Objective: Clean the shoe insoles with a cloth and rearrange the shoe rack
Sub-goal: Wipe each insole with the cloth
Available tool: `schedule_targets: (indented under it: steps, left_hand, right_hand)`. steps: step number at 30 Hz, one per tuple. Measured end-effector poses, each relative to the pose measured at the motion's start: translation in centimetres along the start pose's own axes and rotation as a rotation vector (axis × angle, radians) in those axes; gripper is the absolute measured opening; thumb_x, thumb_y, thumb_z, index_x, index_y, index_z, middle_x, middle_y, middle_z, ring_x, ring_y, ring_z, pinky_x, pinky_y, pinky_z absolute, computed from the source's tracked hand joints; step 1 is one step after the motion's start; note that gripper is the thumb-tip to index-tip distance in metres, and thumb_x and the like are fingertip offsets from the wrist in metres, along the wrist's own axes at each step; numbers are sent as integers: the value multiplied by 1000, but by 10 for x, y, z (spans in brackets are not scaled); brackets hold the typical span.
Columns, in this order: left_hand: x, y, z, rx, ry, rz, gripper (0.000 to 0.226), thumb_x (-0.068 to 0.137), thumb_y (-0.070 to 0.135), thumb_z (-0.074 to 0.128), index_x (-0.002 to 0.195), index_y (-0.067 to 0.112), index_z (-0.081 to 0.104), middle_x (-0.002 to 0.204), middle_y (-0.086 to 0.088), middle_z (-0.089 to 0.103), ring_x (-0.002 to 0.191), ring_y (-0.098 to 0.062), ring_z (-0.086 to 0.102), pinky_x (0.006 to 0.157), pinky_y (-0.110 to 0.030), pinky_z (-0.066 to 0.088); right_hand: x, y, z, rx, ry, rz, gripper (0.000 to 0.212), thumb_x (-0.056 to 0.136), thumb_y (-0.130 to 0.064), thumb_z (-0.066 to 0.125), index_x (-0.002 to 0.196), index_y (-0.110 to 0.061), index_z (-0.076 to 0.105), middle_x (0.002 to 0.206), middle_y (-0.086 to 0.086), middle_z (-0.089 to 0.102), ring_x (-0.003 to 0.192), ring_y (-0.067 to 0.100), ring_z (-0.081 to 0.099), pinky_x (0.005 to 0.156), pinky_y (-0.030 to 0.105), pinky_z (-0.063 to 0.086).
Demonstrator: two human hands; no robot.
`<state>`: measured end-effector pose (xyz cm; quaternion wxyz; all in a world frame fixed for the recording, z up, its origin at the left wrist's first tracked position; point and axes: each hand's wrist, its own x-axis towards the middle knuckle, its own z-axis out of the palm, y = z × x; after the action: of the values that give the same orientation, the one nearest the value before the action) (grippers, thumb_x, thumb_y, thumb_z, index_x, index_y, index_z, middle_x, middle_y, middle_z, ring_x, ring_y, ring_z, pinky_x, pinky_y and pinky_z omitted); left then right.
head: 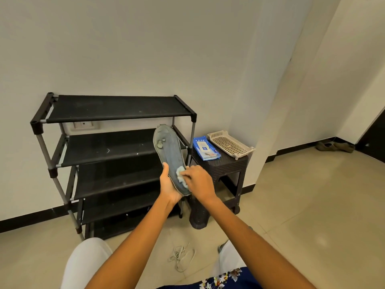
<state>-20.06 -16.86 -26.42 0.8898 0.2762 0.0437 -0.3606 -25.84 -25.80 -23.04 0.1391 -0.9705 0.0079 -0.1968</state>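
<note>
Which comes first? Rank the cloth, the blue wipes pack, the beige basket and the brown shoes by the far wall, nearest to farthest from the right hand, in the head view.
From the right hand:
1. cloth, under its fingers, on the insole.
2. wipes pack, on the dark stool.
3. basket, beside the pack, farther right.
4. brown shoes, on the floor, far right.

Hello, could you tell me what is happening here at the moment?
A person is wiping an insole. The left hand holds it by the heel end, and the right hand presses a cloth against it. The shoe rack behind has bare shelves. A wipes pack and basket sit on a stool; laces lie on the floor.
</note>
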Motion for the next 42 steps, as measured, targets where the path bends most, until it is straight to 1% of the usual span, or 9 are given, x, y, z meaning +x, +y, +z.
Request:
schedule_targets:
  steps: [6, 10, 15, 20, 25, 28, 32, 37, 42]
  left_hand:
    - [3, 4, 5, -90, -13, 4, 83, 80, 74, 40, 120, 3, 56, 120, -19, 62, 107, -29, 62, 86, -42, 53]
    - [0, -2, 6, -12, -19, -19, 75, 83, 73, 34, 108, 7, 61, 110, -17, 65, 99, -30, 62, 90, -45, 49]
    - [-3, -2, 19, -12, -7, 24, 72, 85, 69, 37, 116, 8, 60, 110, -18, 65, 101, -29, 62, 89, -43, 50]
    - [3, 7, 11, -34, 15, 31, 74, 86, 68, 37, 117, 5, 58, 117, -17, 64, 100, -28, 65, 84, -41, 54]
    - [-3, -3, 18, 175, 21, 69, 54, 93, 52, 42, 119, 7, 58, 112, -18, 66, 103, -30, 62, 88, -43, 50]
    - [-3, -3, 17, 205, -14, 41, 43, 95, 34, 47, 122, 2, 57, 107, -18, 68, 102, -31, 63, 88, -43, 49]
    - [-6, 3, 23, 185, -84, 119, 36, 97, 25, 42, 121, 4, 58, 95, -13, 72, 91, -25, 66, 88, -39, 49]
    - [-4, 10, 21, 45, -67, 189, 61, 89, 59, 42, 110, 7, 66, 109, -16, 67, 93, -26, 69, 81, -39, 56]
    - [1, 11, 12, 18, -70, 126, 81, 79, 74, 42, 115, 5, 64, 113, -18, 66, 103, -29, 65, 90, -43, 53]
  right_hand:
    - [-14, -19, -2, -27, 42, -133, 31, 95, -26, 48, 112, -10, 68, 117, 18, 60, 111, 30, 52, 92, 38, 43]
    - [-12, 5, 3, -112, 148, -33, 13, 81, -17, 65, 90, -23, 73, 82, 3, 64, 77, 23, 60, 58, 29, 36]
    - [6, -5, 4, -112, 161, 82, 25, 92, -18, 51, 112, -17, 66, 102, 8, 61, 96, 27, 55, 74, 35, 40]
    - [-4, -3, -5, 155, -7, -151, 25, 94, -20, 52, 112, -13, 68, 108, 11, 61, 105, 23, 54, 90, 36, 46]
    - [24, 10, -28, 599, 302, 312, 30, 95, -10, 49, 123, -18, 53, 93, -4, 54, 88, 11, 53, 80, 30, 48]
    - [36, 10, -37, 767, 238, 331, 43, 97, -4, 40, 138, -19, 42, 105, 0, 55, 98, 11, 52, 88, 21, 44]
    - [31, 8, -27, 564, 42, 258, 32, 94, 0, 42, 121, -8, 58, 116, 17, 55, 104, 18, 53, 82, 11, 36]
    - [19, 1, -19, 351, -82, 75, 28, 87, -8, 58, 114, -14, 65, 107, 11, 58, 97, 22, 57, 86, 34, 47]
    - [6, -6, -10, 78, -33, -24, 19, 86, -33, 63, 100, -25, 73, 98, 4, 65, 95, 21, 57, 77, 35, 46]
